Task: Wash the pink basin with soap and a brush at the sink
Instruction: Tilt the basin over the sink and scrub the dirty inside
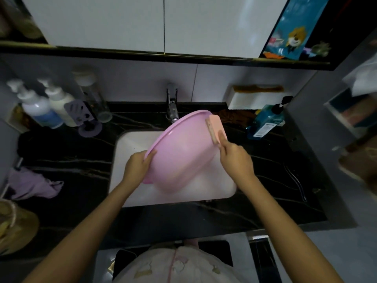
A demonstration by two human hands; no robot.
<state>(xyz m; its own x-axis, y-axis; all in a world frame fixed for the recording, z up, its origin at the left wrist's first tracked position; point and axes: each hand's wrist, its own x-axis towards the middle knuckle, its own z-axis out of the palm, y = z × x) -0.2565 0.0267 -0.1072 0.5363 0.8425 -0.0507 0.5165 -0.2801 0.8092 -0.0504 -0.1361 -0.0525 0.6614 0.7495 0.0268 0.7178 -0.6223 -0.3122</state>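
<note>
Over the white rectangular sink (126,160), a round pink plastic basin (179,152) hangs tilted, underside up and inside hidden. The left hand (136,166) curls round its left rim. The right hand (236,160) clasps a flat pink brush (217,128) against the far rim. The basin is likely light, flexible and slick when soapy, so the rim is the best hold. A clear pump bottle (265,123) at the counter's back right holds blue liquid.

1. The room is dim; the black counter (265,180) is almost lost in shadow.
2. The white cabinet doors (163,23) above show soft glare.
3. The edges bend strongly, and the bottles (40,107) at the left look blurred.
</note>
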